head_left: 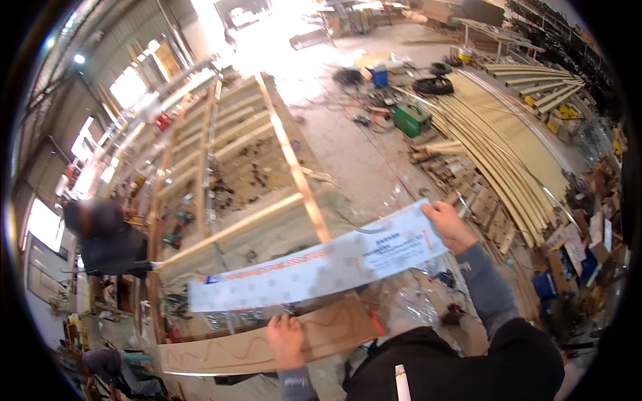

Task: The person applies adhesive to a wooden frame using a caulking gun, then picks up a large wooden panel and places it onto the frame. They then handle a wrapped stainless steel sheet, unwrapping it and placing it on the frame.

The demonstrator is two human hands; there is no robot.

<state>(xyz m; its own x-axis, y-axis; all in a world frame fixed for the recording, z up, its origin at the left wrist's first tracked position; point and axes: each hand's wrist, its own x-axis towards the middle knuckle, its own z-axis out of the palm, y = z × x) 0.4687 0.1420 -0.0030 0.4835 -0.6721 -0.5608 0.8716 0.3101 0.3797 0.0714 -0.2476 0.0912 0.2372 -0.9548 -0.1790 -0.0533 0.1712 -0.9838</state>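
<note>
My right hand [449,227] grips the right end of a long strip panel [321,271] covered in pale blue printed film. The panel hangs tilted in front of me, its left end lower and slightly blurred. Nearer to me lies a long brown strip board [227,353] with a wavy line, like a bead of glue, along its face. My left hand [286,339] has its fingers bent at the far edge of this board, towards its right part. Beyond the panel stretches a wooden frame [287,144] of pale slats, partly hidden by it.
Another person [107,234] in dark clothes stands left of the frame; a second [120,371] bends at the lower left. A green cordless drill [175,230] lies within the frame. At right are a green machine [412,120], stacked long slats [488,154] and wood offcuts [485,200].
</note>
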